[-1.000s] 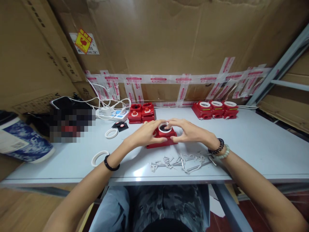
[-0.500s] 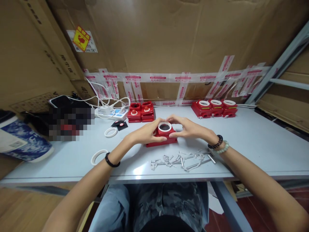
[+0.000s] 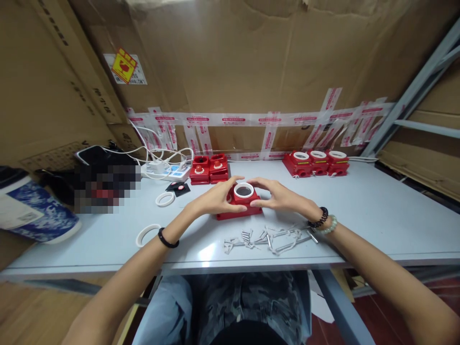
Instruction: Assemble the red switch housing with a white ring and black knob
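My left hand (image 3: pixel 217 199) curves around the left side of a red box-shaped housing (image 3: pixel 239 215), its thumb along the near face. On the right side, my right hand (image 3: pixel 278 194) holds the same housing between thumb and fingers. A white ring (image 3: pixel 243 197) surrounds a dark round window on top, between both hands. The housing sits flat on the table. Just in front of it lie several screws (image 3: pixel 247 235) and thin metal L-shaped rods (image 3: pixel 269 243) tangled with whitish strips. Some fingertips are hidden behind the housing.
Loose white rings (image 3: pixel 158 200) lie left, one partly behind my left forearm. Red units with knobs (image 3: pixel 209 173) stand behind; three ringed red housings (image 3: pixel 316 167) stand back right. A power strip (image 3: pixel 181 172), black pieces (image 3: pixel 182 189) and a blue-white cup (image 3: pixel 46 211) are left.
The fingertips of my two hands have drawn slightly apart behind the ring. The view has shifted a little; the housing stays in about the same place.
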Available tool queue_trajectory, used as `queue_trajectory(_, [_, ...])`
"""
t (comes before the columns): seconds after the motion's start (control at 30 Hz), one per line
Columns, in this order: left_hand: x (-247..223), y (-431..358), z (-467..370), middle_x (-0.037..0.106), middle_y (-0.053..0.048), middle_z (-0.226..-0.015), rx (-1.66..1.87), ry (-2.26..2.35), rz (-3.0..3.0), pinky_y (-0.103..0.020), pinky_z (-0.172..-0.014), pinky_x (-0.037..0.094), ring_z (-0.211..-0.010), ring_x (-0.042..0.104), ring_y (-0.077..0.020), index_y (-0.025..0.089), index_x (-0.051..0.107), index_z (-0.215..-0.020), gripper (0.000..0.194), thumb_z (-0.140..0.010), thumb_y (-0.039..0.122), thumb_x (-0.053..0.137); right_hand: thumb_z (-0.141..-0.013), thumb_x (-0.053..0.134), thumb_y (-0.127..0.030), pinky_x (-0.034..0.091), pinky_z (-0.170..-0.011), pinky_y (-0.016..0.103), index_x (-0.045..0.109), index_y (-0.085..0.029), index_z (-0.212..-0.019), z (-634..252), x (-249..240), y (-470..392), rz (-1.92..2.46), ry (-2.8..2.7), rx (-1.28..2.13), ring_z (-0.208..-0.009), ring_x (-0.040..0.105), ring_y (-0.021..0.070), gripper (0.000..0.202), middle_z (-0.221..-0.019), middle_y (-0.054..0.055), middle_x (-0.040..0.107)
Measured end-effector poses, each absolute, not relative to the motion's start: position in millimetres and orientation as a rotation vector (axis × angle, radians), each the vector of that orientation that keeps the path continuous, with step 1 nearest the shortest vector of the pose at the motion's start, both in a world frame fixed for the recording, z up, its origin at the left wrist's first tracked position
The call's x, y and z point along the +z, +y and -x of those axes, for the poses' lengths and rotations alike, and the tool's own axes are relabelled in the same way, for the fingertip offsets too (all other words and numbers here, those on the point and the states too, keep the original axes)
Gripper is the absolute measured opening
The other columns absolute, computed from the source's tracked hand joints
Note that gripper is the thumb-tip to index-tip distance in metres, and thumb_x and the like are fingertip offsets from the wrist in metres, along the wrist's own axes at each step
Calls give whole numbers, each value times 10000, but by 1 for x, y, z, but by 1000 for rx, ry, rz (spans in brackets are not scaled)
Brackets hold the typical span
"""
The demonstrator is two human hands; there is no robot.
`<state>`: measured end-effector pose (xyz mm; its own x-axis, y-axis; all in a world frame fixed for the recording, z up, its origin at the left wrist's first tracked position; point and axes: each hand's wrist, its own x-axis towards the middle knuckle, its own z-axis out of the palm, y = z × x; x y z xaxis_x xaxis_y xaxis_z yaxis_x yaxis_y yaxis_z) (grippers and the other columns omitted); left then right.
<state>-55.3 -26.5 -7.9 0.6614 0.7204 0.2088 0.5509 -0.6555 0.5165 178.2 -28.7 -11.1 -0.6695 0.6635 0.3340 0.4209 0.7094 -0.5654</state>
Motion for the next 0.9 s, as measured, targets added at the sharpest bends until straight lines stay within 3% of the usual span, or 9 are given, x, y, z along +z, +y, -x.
queue_trajectory(0.07, [-8, -26, 54, 637, -106, -1122, 579, 1032, -2457, -373, -805, 475, -965, 613, -275, 178, 388, -1323, 776, -706, 525, 707, -809, 673, -378, 444, -1029, 424, 505, -195, -1311, -179, -12, -29, 837, -2385, 596, -1176, 570, 227, 560, -1308, 119, 578])
queue_trajectory(0.2, [-14, -27, 52, 651, -76, -1046, 608, 1018, -2433, -338, -763, 473, -887, 619, -241, 181, 520, -1154, 563, -731, 513, 685, -806, 680, -361, 442, -1018, 426, 517, -204, -1307, -178, -13, -30, 841, -2385, 557, -1170, 570, 233, 549, -1298, 114, 589])
queue_trajectory(0.4, [-20, -27, 53, 631, -67, -1003, 548, 1051, -2408, -322, -722, 461, -831, 598, -225, 185, 495, -1136, 583, -733, 573, 660, -808, 669, -361, 437, -1024, 423, 518, -197, -1310, -174, -11, -34, 866, -2379, 565, -1167, 571, 238, 549, -1293, 115, 590])
queue_trajectory(0.6, [-11, -27, 54, 612, -46, -949, 476, 1055, -2465, -299, -689, 428, -799, 583, -218, 204, 457, -1059, 515, -742, 570, 632, -731, 690, -531, 419, -1042, 453, 469, -179, -1366, -198, 6, -24, 1134, -2317, 603, -1251, 515, 289, 759, -1383, 157, 520])
queue_trajectory(0.73, [-4, -25, 52, 606, -41, -889, 312, 1130, -2475, -288, -640, 389, -754, 568, -219, 206, 423, -983, 512, -720, 593, 631, -688, 697, -565, 466, -956, 454, 562, -105, -1266, -234, 11, -14, 1531, -2319, 477, -1134, 584, 322, 751, -1245, 203, 604])
queue_trajectory(0.9, [2, -22, 49, 590, -41, -868, 161, 1165, -2435, -279, -608, 364, -745, 561, -218, 205, 386, -975, 547, -689, 593, 644, -620, 713, -611, 503, -752, 359, 637, -142, -1130, -249, 3, -12, 1598, -2491, 562, -884, 652, 270, 697, -1020, 123, 688])
